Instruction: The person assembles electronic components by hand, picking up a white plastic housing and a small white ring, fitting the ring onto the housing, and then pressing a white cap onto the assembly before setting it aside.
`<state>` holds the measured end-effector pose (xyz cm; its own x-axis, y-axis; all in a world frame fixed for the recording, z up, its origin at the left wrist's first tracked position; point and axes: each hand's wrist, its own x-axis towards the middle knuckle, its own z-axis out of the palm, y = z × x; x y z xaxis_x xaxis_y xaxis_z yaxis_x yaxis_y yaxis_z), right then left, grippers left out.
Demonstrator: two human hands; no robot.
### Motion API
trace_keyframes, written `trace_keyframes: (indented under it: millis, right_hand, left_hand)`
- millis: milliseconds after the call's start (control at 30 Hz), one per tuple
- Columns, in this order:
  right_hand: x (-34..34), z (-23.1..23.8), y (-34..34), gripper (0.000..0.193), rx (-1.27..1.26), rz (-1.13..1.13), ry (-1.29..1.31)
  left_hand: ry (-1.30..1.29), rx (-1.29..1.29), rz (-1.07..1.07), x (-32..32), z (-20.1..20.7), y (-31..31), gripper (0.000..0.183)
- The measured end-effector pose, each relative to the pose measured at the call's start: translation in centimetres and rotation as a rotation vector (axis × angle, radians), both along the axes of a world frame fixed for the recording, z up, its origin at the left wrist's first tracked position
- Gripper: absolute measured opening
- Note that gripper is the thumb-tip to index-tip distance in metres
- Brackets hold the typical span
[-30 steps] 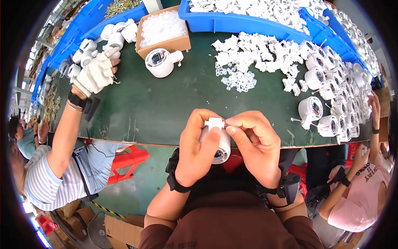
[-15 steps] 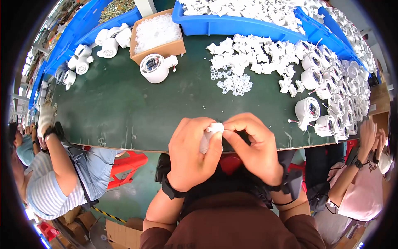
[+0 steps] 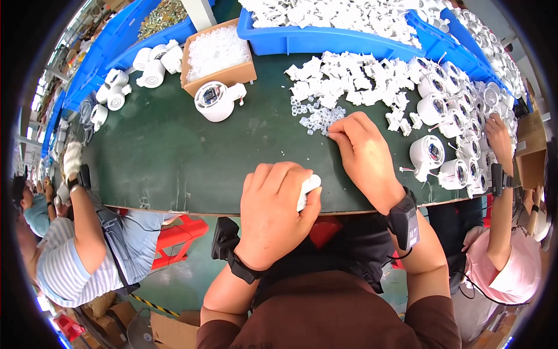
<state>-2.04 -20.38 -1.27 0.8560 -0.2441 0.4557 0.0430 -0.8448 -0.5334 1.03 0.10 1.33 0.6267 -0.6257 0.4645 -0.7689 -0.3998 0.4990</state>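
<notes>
My left hand point(image 3: 276, 212) is closed around a small white plastic part point(image 3: 310, 189), held over the table's front edge; its upper end shows between thumb and fingers, the rest is hidden. Farther off to the right, my right hand point(image 3: 365, 154) reaches to the near edge of a small pile of clear plastic rings point(image 3: 318, 118). Its thumb and index finger are pinched together there, and what sits between the tips is too small to make out. Just behind the rings lies a loose heap of white plastic fittings point(image 3: 349, 81).
A white round housing point(image 3: 216, 107) with a circuit board stands before a cardboard box point(image 3: 244, 68) of clear parts. Rows of similar housings point(image 3: 433, 110) fill the right side. Blue bins point(image 3: 325, 42) line the back. Co-workers sit at left point(image 3: 87, 250) and right point(image 3: 500, 250).
My right hand has left the white part and moved forward to the ring pile. My left hand keeps the part. The right co-worker's hand has reached to the housings.
</notes>
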Motion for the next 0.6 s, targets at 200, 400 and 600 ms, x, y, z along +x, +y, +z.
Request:
trace_keyframes:
  millis: [200,400,600]
  right_hand:
    - [-0.4,0.2,-0.5,0.008,0.249,-0.055,0.012]
    - [-3.2,2.8,1.4,0.016,1.083,0.049,0.18]
    - [-5.1,2.6,3.7,0.017,1.286,0.296,0.217]
  left_hand:
    - [0.025,-0.002,0.009,0.0,0.0,0.2,0.026]
    - [0.058,-0.001,0.023,-0.3,0.0,1.1,0.028]
    - [0.09,0.005,-0.023,0.0,0.1,0.8,0.029]
